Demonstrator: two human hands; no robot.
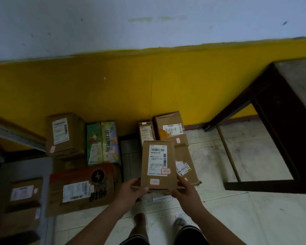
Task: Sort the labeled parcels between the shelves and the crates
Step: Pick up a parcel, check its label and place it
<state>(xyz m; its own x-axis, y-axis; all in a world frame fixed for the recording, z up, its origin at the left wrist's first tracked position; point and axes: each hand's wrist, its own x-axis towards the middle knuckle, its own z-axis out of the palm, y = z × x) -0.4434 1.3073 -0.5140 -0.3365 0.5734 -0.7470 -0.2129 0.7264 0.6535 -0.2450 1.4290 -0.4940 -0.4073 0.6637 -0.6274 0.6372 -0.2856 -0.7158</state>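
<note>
Left hand [131, 190] and right hand [183, 189] both grip one brown parcel [158, 163] by its near corners, each thumb on the top face and the fingers curled under the edge. Neither hand has anything else in it. Surroundings, in descending order: a dark wooden table [281, 121] stands at the right. A flat carton [78, 190] with a lightning mark lies at the left. An upright brown box [65, 135] and a green printed box [103, 144] stand against the yellow wall. A flat brown packet [185, 161] lies on the floor just behind the held parcel. The parcel sits in front of the person with its shipping label [157, 160] facing up and square to the viewer. I judge this is for reading before a destination is chosen; the corner grip keeps the label and the small red-edged sticker [154, 181] uncovered. Both forearms reach forward and downward, converging on the parcel, wrists roughly level. Whether the parcel is clear of the packet cannot be told.
</note>
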